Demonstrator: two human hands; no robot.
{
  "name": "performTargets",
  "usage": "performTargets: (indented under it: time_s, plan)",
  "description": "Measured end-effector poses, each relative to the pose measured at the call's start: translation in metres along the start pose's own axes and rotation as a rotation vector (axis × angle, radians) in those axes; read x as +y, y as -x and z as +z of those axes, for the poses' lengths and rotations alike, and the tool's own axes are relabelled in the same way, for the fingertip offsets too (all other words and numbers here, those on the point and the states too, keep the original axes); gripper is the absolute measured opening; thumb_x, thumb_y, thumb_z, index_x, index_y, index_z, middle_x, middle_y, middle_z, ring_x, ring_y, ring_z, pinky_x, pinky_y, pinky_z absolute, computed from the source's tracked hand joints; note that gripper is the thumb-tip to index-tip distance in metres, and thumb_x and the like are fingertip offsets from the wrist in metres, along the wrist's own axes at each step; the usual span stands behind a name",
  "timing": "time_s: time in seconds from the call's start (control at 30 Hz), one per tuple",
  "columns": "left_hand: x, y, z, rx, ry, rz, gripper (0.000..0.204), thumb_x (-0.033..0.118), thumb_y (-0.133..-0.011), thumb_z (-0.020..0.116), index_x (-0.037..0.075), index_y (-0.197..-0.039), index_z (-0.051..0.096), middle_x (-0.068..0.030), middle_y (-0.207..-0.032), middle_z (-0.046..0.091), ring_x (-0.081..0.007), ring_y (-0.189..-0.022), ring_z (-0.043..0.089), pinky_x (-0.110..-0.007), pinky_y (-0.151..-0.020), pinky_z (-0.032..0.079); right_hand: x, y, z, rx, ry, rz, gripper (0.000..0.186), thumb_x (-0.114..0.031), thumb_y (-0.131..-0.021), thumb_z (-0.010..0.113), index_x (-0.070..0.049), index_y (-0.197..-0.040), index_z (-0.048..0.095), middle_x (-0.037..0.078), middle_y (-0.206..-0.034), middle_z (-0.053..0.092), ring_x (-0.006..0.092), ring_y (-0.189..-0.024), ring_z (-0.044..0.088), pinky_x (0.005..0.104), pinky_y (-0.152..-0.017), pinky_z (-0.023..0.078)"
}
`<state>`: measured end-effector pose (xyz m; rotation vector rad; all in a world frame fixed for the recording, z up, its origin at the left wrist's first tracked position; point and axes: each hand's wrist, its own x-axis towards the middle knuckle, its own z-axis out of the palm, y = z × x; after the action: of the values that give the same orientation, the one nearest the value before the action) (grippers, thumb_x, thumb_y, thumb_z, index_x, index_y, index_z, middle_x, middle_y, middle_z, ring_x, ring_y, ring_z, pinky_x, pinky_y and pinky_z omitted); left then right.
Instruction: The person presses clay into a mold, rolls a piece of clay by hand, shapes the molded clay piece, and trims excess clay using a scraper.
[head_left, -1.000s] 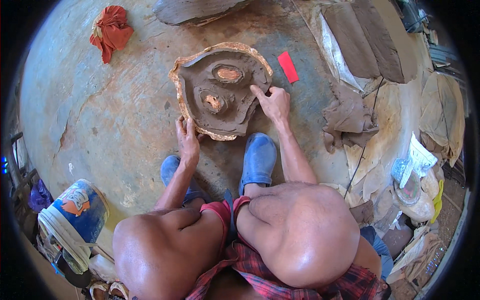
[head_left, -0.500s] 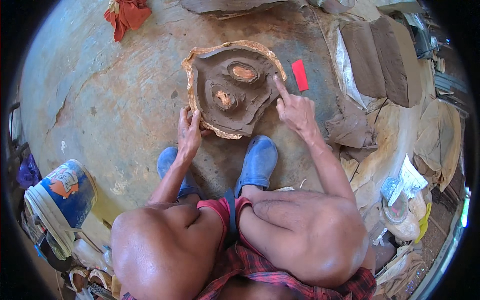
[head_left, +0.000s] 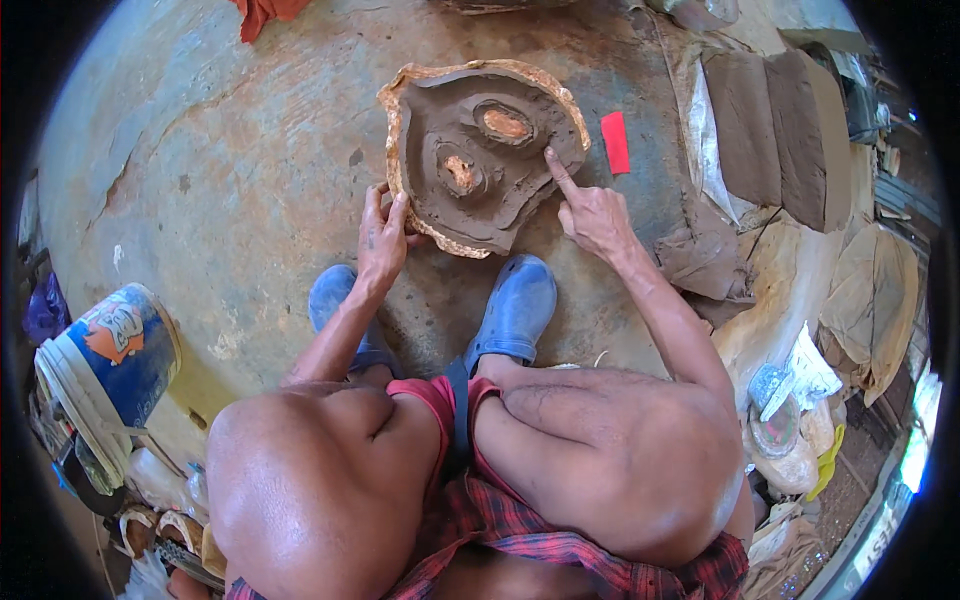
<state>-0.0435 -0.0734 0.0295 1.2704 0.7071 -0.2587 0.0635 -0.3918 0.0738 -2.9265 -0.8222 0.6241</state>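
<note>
A rough, pale-brown mould lies on the floor in front of my feet, its inside lined with grey-brown wet clay. Two raised oval clay rings surround orange-brown patches where the clay is open. My left hand grips the mould's near-left rim, thumb on the outside edge and the other fingers partly hidden. At the right side, my right hand stretches its index finger onto the clay lining near the edge. Its remaining fingers are bent, and it holds nothing that I can see.
A flat red piece lies right of the mould. Thick clay slabs rest on sheeting farther right. A blue-and-white bucket stands at left. Blue clogs are on my feet, close to the mould. Orange cloth lies far left.
The whole view has shifted slightly. My right fingertip has slid along the clay, from near the right rim a little toward me and inward. My left hand keeps its grip on the mould.
</note>
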Motion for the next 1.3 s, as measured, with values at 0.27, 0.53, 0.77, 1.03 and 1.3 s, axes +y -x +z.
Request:
performTargets:
  time_s: [0.27, 0.53, 0.77, 1.03, 1.3]
  plan:
    - [-0.008, -0.006, -0.004, 0.018, -0.008, -0.017, 0.042, 0.026, -0.112, 0.051, 0.003, -0.146, 0.041, -0.0217, -0.121, 0.069, -0.0251, -0.097, 0.074, -0.036, -0.068, 0.067, 0.001, -0.001, -0.001, -0.036, 0.008, -0.173, 0.1, -0.012, -0.081, 0.066, -0.033, -0.168, 0.022, 0.015, -0.077, 0.068, 0.0375, -0.069, 0.07, 0.0515, -0.065, 0.058]
    - [-0.006, -0.003, -0.003, 0.021, -0.037, -0.002, 0.042, 0.025, -0.112, 0.051, 0.003, -0.146, 0.04, -0.0207, -0.12, 0.07, -0.0238, -0.094, 0.074, -0.037, -0.069, 0.067, -0.024, 0.007, -0.004, -0.102, -0.041, -0.25, 0.093, -0.013, -0.083, 0.063, -0.037, -0.166, 0.029, 0.014, -0.078, 0.07, 0.0365, -0.068, 0.07, 0.0521, -0.066, 0.059]
    - [0.001, 0.0, 0.005, 0.009, -0.011, -0.001, 0.042, 0.025, -0.112, 0.051, 0.003, -0.147, 0.04, -0.0183, -0.116, 0.07, -0.0194, -0.086, 0.071, -0.035, -0.069, 0.067, -0.027, 0.004, -0.001, -0.094, -0.246, -0.172, 0.094, -0.014, -0.075, 0.061, -0.038, -0.162, 0.038, 0.021, -0.066, 0.066, 0.0371, -0.061, 0.069, 0.0542, -0.064, 0.057]
    - [-0.002, -0.001, -0.003, 0.036, -0.001, -0.031, 0.045, 0.027, -0.111, 0.053, 0.004, -0.149, 0.041, -0.016, -0.118, 0.07, -0.0171, -0.087, 0.071, -0.033, -0.068, 0.066, -0.067, 0.013, -0.014, -0.195, -0.078, -0.29, 0.087, -0.014, -0.078, 0.061, -0.038, -0.16, 0.044, 0.018, -0.065, 0.067, 0.0367, -0.056, 0.067, 0.048, -0.054, 0.054]
    - [-0.001, -0.006, 0.001, -0.007, -0.015, -0.013, 0.041, 0.029, -0.113, 0.05, 0.007, -0.147, 0.042, -0.0153, -0.123, 0.07, -0.0232, -0.097, 0.075, -0.033, -0.068, 0.066, -0.056, 0.021, -0.003, -0.083, -0.074, -0.269, 0.079, -0.013, -0.084, 0.059, -0.044, -0.156, 0.049, 0.013, -0.068, 0.069, 0.0316, -0.055, 0.067, 0.0452, -0.051, 0.054]
